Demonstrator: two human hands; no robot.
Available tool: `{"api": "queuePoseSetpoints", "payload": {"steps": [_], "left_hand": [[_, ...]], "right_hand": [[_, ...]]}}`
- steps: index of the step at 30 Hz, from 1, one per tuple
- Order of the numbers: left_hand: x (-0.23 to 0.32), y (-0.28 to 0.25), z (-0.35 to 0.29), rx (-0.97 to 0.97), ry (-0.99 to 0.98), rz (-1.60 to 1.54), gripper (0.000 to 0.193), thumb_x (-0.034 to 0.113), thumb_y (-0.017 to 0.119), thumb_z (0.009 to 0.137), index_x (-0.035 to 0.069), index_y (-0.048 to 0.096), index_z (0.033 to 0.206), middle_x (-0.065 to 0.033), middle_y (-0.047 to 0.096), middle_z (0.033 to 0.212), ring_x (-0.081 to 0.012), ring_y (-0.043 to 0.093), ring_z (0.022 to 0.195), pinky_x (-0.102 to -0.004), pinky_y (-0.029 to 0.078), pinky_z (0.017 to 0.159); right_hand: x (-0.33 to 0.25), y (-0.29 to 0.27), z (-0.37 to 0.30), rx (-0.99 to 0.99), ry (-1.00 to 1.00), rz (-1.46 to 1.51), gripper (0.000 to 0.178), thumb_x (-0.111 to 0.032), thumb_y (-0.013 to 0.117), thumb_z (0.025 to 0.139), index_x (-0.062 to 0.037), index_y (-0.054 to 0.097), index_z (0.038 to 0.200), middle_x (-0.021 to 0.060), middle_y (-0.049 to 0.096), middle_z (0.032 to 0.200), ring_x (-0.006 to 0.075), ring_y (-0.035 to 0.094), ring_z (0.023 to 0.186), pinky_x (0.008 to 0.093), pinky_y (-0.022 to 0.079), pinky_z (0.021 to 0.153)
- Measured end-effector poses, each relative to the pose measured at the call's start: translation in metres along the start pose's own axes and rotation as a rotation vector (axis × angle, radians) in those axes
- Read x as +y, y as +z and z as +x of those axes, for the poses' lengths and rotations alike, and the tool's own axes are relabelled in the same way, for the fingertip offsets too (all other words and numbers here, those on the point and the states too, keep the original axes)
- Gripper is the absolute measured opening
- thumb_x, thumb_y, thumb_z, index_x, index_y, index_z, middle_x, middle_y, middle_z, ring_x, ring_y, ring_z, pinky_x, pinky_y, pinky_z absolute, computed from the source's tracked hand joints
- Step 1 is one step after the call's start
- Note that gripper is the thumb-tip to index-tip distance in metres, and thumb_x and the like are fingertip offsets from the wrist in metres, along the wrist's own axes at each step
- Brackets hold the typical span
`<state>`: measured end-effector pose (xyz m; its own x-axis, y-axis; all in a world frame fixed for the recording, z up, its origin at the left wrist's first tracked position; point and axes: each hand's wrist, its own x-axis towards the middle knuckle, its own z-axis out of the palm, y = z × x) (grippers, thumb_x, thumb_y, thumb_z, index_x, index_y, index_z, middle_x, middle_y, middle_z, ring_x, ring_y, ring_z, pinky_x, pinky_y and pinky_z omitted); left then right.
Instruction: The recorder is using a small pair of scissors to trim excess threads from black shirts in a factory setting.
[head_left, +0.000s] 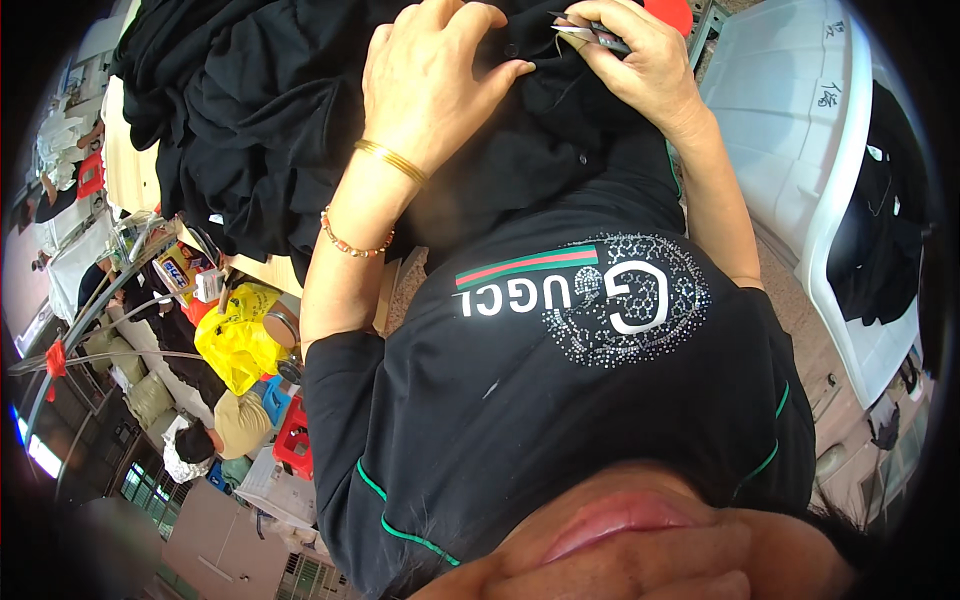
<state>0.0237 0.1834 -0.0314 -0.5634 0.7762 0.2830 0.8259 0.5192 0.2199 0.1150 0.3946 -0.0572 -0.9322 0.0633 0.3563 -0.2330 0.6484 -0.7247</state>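
A black garment (300,110) lies heaped on a table in front of me and runs down onto my lap. My left hand (430,80), with a gold bangle and a beaded bracelet on the wrist, presses and grips the fabric next to a small black button (511,50). My right hand (640,65) is just to the right, closed around small metal thread snips (592,36) whose tips point left toward the fabric between both hands. A second button (583,158) shows lower on the cloth.
A white plastic bin (800,110) stands at the right with a dark garment (880,230) hanging in it. At the left are the wooden table edge (270,270), a yellow plastic bag (235,340), a red crate (295,440) and a seated person in a tan top (235,425).
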Motion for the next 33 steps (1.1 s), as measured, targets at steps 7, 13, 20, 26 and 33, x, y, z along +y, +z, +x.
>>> {"api": "queuePoseSetpoints", "payload": {"steps": [7, 13, 20, 26, 33], "left_hand": [[-0.009, 0.009, 0.002, -0.014, 0.026, 0.034, 0.039, 0.04, 0.085, 0.08, 0.016, 0.076, 0.11, -0.0031, 0.067, 0.102, -0.0229, 0.066, 0.095, -0.0364, 0.05, 0.079], [-0.011, 0.011, 0.002, 0.0, 0.033, -0.003, 0.041, 0.039, 0.085, 0.079, 0.018, 0.075, 0.113, -0.0024, 0.068, 0.102, -0.0232, 0.066, 0.095, -0.0364, 0.05, 0.081], [-0.016, 0.017, -0.001, 0.046, 0.02, -0.111, 0.039, 0.035, 0.083, 0.081, 0.019, 0.073, 0.115, 0.0013, 0.071, 0.102, -0.0209, 0.068, 0.094, -0.0352, 0.049, 0.081], [-0.011, 0.01, 0.0, 0.072, 0.119, -0.056, 0.043, 0.036, 0.081, 0.084, 0.021, 0.071, 0.123, 0.0015, 0.071, 0.102, -0.0201, 0.067, 0.092, -0.0342, 0.047, 0.082], [0.005, -0.013, -0.001, -0.021, -0.163, -1.033, 0.021, 0.01, 0.067, 0.1, 0.0, 0.074, 0.116, -0.0046, 0.077, 0.101, -0.0077, 0.067, 0.091, -0.0217, 0.052, 0.082]], "right_hand": [[0.011, 0.005, 0.004, -0.025, -0.205, -0.077, 0.016, -0.005, 0.08, 0.082, -0.0017, 0.073, 0.096, 0.0081, 0.065, 0.08, 0.0201, 0.065, 0.069, 0.0339, 0.051, 0.06], [-0.001, -0.002, 0.012, -0.07, 0.006, 0.136, 0.022, -0.006, 0.082, 0.082, -0.0012, 0.072, 0.101, 0.0068, 0.064, 0.082, 0.0158, 0.063, 0.07, 0.0289, 0.049, 0.062], [-0.001, 0.011, 0.009, -0.07, -0.087, -0.048, 0.03, -0.009, 0.081, 0.077, -0.0033, 0.073, 0.105, 0.012, 0.067, 0.088, 0.0278, 0.069, 0.079, 0.0339, 0.055, 0.069], [0.018, 0.007, 0.009, -0.143, 0.048, 0.15, 0.017, -0.004, 0.076, 0.083, -0.002, 0.071, 0.1, 0.0056, 0.064, 0.081, 0.018, 0.065, 0.075, 0.0296, 0.051, 0.067], [0.034, -0.025, 0.017, -0.389, 0.234, 0.623, 0.011, -0.012, 0.064, 0.095, -0.0016, 0.066, 0.098, -0.0024, 0.062, 0.087, 0.0046, 0.054, 0.078, 0.022, 0.043, 0.073]]}}
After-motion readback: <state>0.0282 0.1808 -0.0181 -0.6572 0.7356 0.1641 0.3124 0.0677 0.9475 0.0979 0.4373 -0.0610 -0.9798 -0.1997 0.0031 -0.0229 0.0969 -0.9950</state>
